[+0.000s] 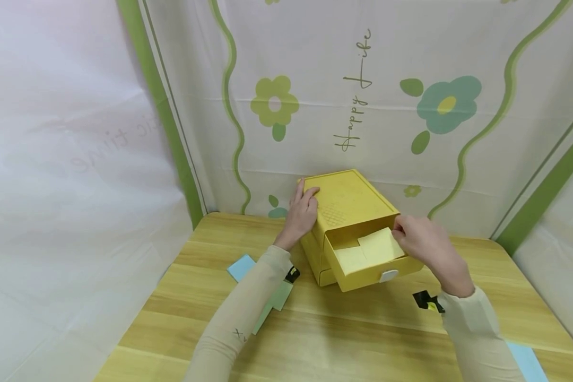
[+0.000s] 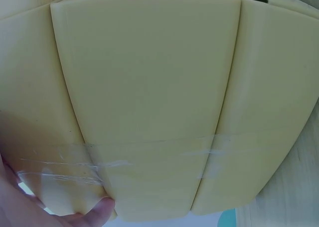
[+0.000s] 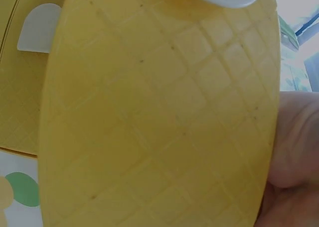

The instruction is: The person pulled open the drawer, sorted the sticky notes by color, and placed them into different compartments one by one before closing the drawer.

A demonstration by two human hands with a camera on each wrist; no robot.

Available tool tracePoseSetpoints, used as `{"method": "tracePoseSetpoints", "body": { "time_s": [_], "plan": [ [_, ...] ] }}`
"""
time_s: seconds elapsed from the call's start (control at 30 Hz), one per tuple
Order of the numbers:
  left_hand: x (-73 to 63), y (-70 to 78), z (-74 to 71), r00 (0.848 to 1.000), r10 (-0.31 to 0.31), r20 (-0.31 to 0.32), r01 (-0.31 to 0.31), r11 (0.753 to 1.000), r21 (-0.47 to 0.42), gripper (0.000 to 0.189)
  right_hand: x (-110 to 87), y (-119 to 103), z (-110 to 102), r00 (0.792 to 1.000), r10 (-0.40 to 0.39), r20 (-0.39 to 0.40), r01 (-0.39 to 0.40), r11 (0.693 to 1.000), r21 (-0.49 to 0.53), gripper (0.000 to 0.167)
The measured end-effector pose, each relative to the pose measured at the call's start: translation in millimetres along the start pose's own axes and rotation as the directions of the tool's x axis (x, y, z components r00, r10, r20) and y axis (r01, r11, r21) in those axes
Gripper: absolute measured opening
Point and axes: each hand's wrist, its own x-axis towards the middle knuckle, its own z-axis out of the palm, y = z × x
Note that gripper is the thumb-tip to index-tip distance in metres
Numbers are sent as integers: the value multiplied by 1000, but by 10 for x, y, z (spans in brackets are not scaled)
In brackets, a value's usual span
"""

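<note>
A small yellow drawer box (image 1: 348, 199) stands on the wooden table, turned at an angle, its top drawer (image 1: 358, 281) pulled out. My left hand (image 1: 302, 215) grips the box's back left corner, fingers over the top; its thumb (image 2: 102, 212) shows against the side in the left wrist view. Inside the drawer lie pale yellow sticky notes (image 1: 350, 260). At the drawer's right side my right hand (image 1: 425, 241) has curled fingers and pinches the corner of a tilted pale yellow sticky note (image 1: 382, 245). Its fingertips are partly hidden. The drawer front (image 3: 159, 117) fills the right wrist view.
Blue paper (image 1: 241, 267) and green notes (image 1: 281, 296) lie left of the box, partly under the left sleeve. Another blue sheet (image 1: 527, 361) lies by the right sleeve. Black wrist gear (image 1: 427, 301) shows beside the right cuff. A flowered curtain (image 1: 315, 132) hangs behind the table.
</note>
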Motion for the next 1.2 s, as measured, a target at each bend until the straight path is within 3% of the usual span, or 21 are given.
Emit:
{"method": "tracePoseSetpoints", "body": {
  "time_s": [0.43, 0.8, 1.03, 1.2],
  "plan": [
    [10, 4, 7, 1000, 0, 1, 0, 1000, 7, 52, -19, -10, -43, 999, 8, -35, -7, 1000, 12, 13],
    [10, 7, 6, 1000, 1, -5, -1, 1000, 1, 52, -94, -48, -90, 980, -29, -197, 41, 998, 54, 12],
    [9, -6, 8, 1000, -2, -6, 2, 1000, 10, 53, -210, -82, -60, 937, -77, -340, 102, 993, 55, 10],
    [8, 1, 4, 1000, 3, -12, -3, 1000, 4, 52, -270, -93, -7, 873, -181, -453, 210, 978, 14, 11]
  ]
}}
